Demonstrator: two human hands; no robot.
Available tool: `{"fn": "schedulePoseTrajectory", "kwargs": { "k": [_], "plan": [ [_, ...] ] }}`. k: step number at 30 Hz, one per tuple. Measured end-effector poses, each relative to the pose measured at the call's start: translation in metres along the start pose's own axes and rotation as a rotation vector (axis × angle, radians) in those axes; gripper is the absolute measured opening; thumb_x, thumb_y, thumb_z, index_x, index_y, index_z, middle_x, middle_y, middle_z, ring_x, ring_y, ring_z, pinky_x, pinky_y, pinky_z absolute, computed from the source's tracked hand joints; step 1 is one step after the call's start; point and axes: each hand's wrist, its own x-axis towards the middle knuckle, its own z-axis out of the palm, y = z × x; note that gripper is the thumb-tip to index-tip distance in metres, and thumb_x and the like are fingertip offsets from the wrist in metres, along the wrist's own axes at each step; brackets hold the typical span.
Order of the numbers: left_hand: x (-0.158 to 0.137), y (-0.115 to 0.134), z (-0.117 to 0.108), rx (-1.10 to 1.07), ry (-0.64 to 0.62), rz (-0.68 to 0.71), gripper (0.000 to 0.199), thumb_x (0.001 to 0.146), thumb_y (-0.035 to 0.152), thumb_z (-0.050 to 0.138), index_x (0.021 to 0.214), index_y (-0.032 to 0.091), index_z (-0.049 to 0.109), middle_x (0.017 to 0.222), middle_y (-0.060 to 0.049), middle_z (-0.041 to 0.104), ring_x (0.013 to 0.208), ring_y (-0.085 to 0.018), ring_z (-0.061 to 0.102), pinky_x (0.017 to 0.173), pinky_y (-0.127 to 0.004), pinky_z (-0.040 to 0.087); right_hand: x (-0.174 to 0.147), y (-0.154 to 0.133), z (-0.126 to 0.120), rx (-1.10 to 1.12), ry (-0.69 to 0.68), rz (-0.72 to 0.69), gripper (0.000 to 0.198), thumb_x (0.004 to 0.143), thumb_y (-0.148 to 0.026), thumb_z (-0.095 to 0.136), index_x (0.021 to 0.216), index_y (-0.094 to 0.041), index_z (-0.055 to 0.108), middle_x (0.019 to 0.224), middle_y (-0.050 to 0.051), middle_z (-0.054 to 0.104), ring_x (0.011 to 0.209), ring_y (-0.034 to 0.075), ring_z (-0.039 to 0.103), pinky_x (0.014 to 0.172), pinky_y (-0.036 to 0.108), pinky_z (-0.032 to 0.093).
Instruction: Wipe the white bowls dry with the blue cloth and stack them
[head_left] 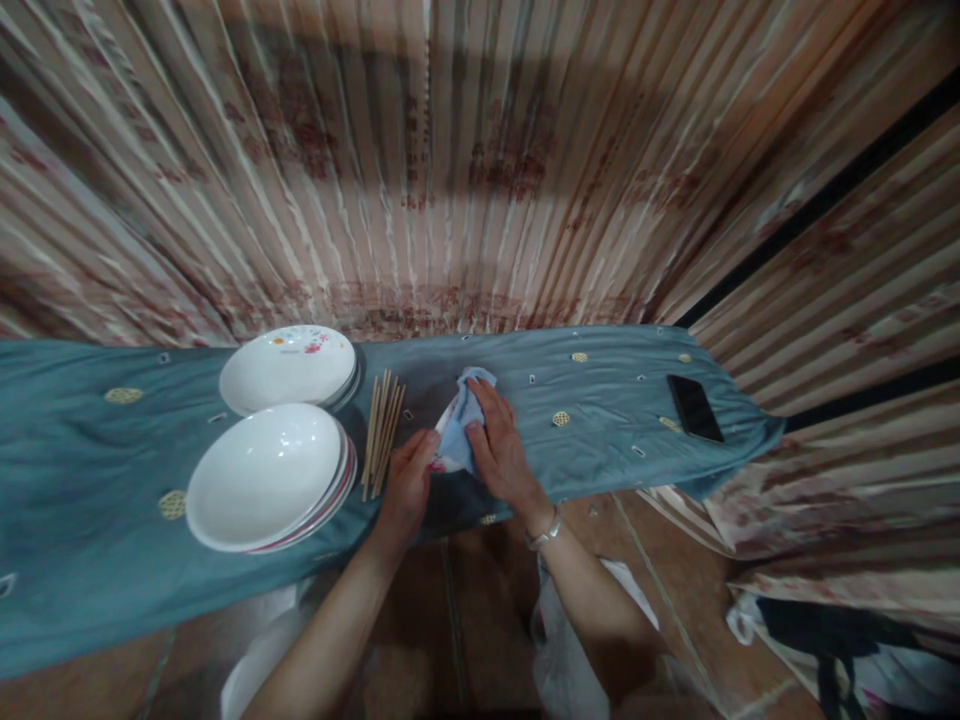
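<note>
My left hand [409,478] is closed on the near left edge of a white dish with red marks [444,463]. Most of that dish is hidden under a light blue cloth [459,438], so its full shape cannot be made out. My right hand [501,445], with a metal bracelet at the wrist, grips the cloth and presses it against the dish. Several wooden chopsticks [382,430] lie side by side just left of my hands. Beyond them are a near stack of white bowls [262,480] and a far stack of white plates with flower prints [289,370].
A teal patterned cloth [600,440] covers the long narrow table. Near its right end lies a black phone [696,408]. Pleated curtains [480,180] hang behind the table and on the right. A white plastic bag [566,640] is below, by the tiled floor.
</note>
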Motion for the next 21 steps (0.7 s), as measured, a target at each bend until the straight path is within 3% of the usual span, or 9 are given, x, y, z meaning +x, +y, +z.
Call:
{"fn": "schedulePoseTrajectory", "kwargs": {
  "k": [5,10,16,21],
  "plan": [
    [0.001,-0.004,-0.002,0.013,-0.027,-0.003,0.027,0.072,0.046,0.069,0.071,0.019,0.064,0.063,0.001,0.061,0.061,-0.015,0.056,0.063,-0.027,0.045,0.008,0.022,0.006,0.32,0.064,0.173,0.053,0.1,-0.044,0.033,0.144,-0.017,0.043,0.148,0.011,0.048,0.138,0.019,0.044,0.119,0.041,0.029],
    [0.0,-0.002,-0.002,0.088,-0.01,-0.009,0.031,0.071,0.05,0.067,0.068,0.02,0.062,0.062,0.001,0.059,0.06,-0.016,0.056,0.062,-0.027,0.045,0.011,0.032,0.008,0.421,0.072,0.296,0.056,0.097,-0.052,0.036,0.141,-0.02,0.047,0.146,0.008,0.052,0.136,0.02,0.047,0.118,0.043,0.031],
    [-0.003,0.0,0.002,0.134,0.009,0.018,0.032,0.07,0.051,0.066,0.067,0.02,0.06,0.063,0.001,0.058,0.062,-0.015,0.055,0.062,-0.027,0.045,0.0,0.006,-0.003,0.149,0.0,0.04,0.052,0.101,-0.038,0.031,0.149,-0.02,0.035,0.156,0.009,0.037,0.147,0.019,0.029,0.122,0.044,0.024],
    [-0.004,-0.002,0.0,0.157,0.063,0.043,0.031,0.069,0.049,0.07,0.071,0.019,0.064,0.07,0.0,0.064,0.072,-0.016,0.059,0.07,-0.028,0.047,-0.021,-0.015,0.001,-0.153,-0.077,-0.187,0.057,0.099,-0.028,0.036,0.154,-0.017,0.025,0.162,0.012,0.022,0.152,0.025,0.012,0.122,0.052,0.021]
  ]
}}
